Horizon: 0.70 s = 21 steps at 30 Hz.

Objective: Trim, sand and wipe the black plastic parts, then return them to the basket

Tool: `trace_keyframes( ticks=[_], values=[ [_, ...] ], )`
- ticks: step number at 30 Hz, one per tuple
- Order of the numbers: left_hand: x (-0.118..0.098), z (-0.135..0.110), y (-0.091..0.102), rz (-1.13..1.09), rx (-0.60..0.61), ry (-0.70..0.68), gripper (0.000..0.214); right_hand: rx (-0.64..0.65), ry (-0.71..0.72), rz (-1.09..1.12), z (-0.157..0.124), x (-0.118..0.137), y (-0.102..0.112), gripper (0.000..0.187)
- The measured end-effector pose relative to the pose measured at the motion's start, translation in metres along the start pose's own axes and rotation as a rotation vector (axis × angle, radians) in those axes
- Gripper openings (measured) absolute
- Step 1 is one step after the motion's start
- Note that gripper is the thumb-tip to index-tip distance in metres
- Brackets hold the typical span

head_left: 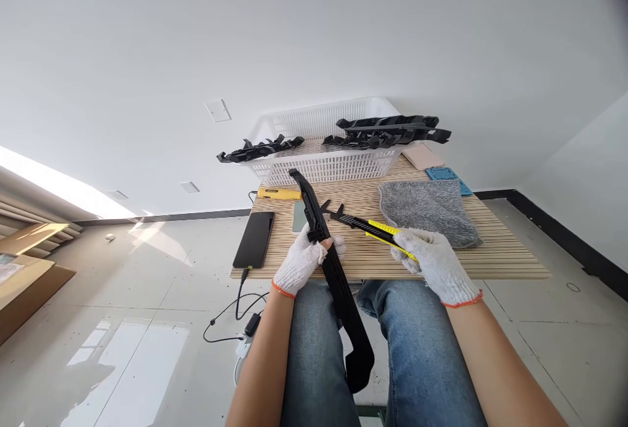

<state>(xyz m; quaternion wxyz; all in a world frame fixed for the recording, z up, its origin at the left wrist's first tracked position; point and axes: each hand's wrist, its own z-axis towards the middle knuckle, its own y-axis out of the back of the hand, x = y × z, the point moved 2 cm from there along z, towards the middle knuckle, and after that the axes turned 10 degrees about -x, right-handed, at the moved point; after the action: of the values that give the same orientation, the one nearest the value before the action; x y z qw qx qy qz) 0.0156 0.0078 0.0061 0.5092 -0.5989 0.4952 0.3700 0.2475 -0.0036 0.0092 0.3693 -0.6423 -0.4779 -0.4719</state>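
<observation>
Striped light-wood tabletop (510, 263) below a white wall (314, 34): the left hand (301, 260), white-gloved, grips a long black plastic part (345, 296) mid-length, its long axis slanting from far left to near right; the right hand (434, 260) is wrapped round a slim yellow-and-black tool (366, 225) pointing left toward the part's far half

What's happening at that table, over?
Left fingers grip a long black plastic part. Right fingers hold a slim yellow-and-black tool. Rumpled grey fabric cloth close by.
</observation>
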Motion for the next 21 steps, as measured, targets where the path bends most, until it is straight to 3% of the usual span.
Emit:
trace_keyframes(
  ticks=[7,15,18,21],
  values=[
    [-0.004,-0.004,-0.001,0.239,0.002,-0.162,0.064,-0.033,-0.011,0.036,0.002,-0.005,0.000,0.053],
    [0.003,-0.003,-0.001,0.255,0.075,-0.125,0.079,-0.006,0.028,0.072,0.001,-0.003,0.002,0.050],
    [-0.006,-0.004,-0.007,0.230,0.100,-0.109,0.081,-0.024,0.031,0.083,0.001,-0.002,0.001,0.047],
    [-0.026,0.004,-0.021,0.287,0.096,-0.217,0.062,-0.033,0.015,0.099,0.002,-0.002,0.001,0.045]
  ],
)
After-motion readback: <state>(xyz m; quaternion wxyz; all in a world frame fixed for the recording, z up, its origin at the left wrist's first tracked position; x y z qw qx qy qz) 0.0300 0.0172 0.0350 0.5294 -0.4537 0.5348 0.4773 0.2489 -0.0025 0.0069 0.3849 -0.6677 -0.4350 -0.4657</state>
